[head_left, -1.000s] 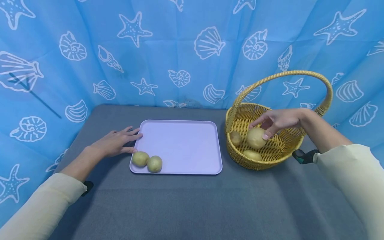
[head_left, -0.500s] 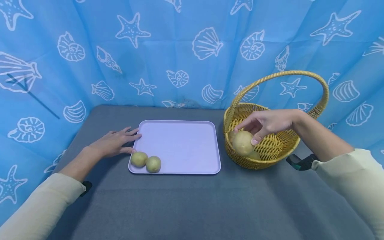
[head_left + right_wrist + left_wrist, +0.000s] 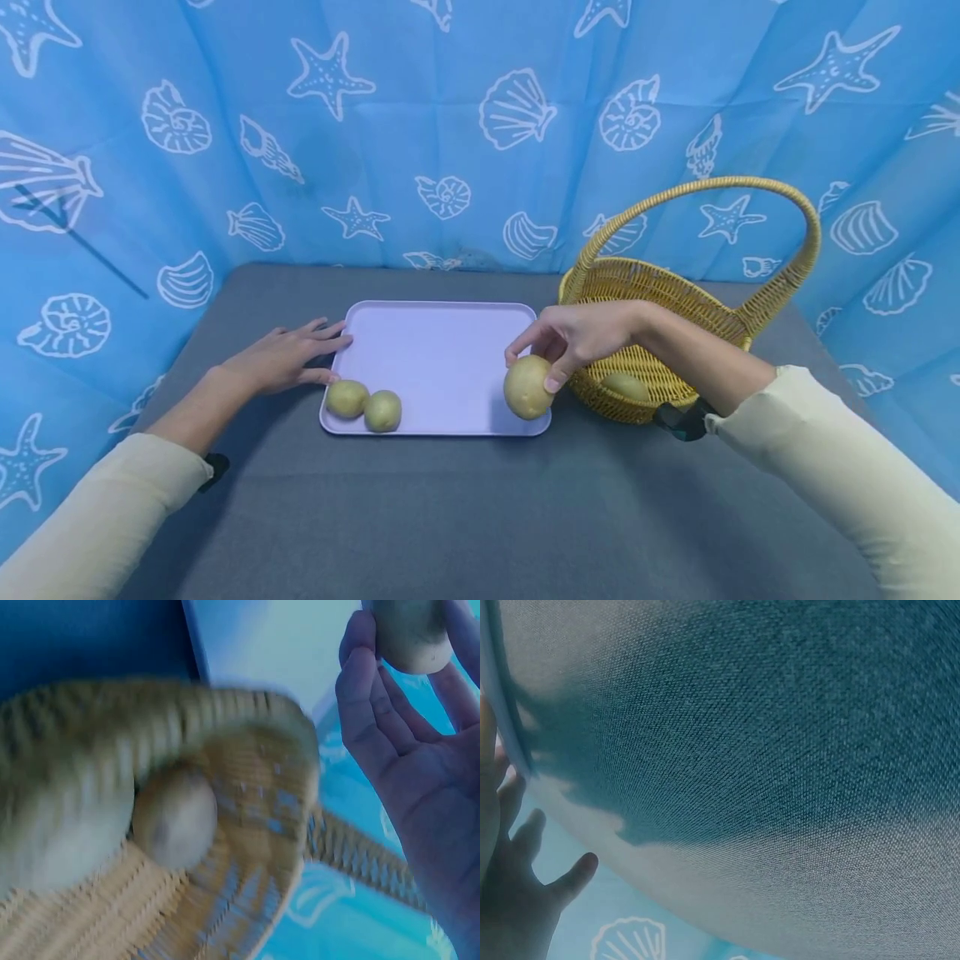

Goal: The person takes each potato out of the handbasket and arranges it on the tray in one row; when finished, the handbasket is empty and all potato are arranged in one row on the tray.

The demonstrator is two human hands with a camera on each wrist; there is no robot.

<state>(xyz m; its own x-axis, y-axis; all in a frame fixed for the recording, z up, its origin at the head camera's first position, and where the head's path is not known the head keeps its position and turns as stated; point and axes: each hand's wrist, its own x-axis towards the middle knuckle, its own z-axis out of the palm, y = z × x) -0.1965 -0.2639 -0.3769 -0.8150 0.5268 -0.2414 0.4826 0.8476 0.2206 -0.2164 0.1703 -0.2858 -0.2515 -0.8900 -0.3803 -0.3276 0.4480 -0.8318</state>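
Note:
My right hand (image 3: 588, 333) pinches a tan potato (image 3: 528, 388) between thumb and fingers, over the right front corner of the lilac tray (image 3: 450, 358). In the right wrist view that potato (image 3: 412, 637) shows at the top, partly cut off. With fingers extended and spread, my left hand (image 3: 288, 357) rests at the tray's left edge. Two potatoes sit side by side in the tray's left front corner, a longer potato (image 3: 347, 399) and a rounder potato (image 3: 383, 411). Inside the wicker basket a pale potato (image 3: 626, 386) lies near the front rim; the right wrist view also shows a smaller brownish potato (image 3: 176, 817) there.
The yellow wicker basket (image 3: 660, 287) stands right of the tray, its tall handle (image 3: 697, 185) arching above it. My right forearm crosses over its front rim. Grey cloth (image 3: 450, 517) covers the table, and a blue shell-patterned curtain (image 3: 420, 125) hangs behind.
My right hand has lifted the potato from inside the basket and carried it left over the rim to the tray's right front corner. My left hand stays in place.

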